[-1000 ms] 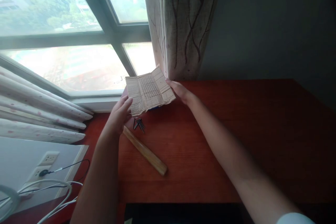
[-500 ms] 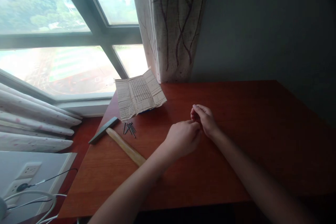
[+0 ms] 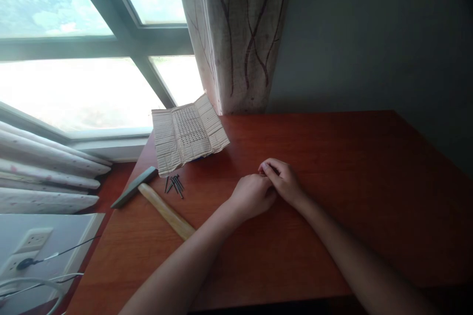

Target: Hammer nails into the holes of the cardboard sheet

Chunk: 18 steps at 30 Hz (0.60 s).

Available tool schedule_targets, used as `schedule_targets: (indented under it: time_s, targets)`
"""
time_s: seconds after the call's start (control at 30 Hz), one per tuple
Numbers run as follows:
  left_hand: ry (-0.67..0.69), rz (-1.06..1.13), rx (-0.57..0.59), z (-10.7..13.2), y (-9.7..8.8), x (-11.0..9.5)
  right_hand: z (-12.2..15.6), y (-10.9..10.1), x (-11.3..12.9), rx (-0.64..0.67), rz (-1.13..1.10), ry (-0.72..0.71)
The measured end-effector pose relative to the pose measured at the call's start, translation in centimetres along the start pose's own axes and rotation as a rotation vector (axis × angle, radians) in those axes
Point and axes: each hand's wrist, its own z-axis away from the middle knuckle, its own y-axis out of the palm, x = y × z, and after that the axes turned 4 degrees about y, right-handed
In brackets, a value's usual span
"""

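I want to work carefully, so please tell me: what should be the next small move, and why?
I would probably draw the left hand away from the right hand: they touch each other, while the hammer and nails lie apart from both.

One hammer (image 3: 159,204), one cardboard sheet (image 3: 190,132), at least five nails (image 3: 177,184) and two curtains (image 3: 240,39) show.

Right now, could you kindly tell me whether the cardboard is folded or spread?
Spread: the cardboard is opened out, with its dotted middle and the creased sections on either side all showing.
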Motion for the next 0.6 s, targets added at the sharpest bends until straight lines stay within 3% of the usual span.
schedule_targets:
  time_s: [0.6]
  targets:
    - [0.059,0.008,-0.025,0.17,0.58,-0.14,0.22,-0.25,0.83,-0.006,0.111,-0.016]
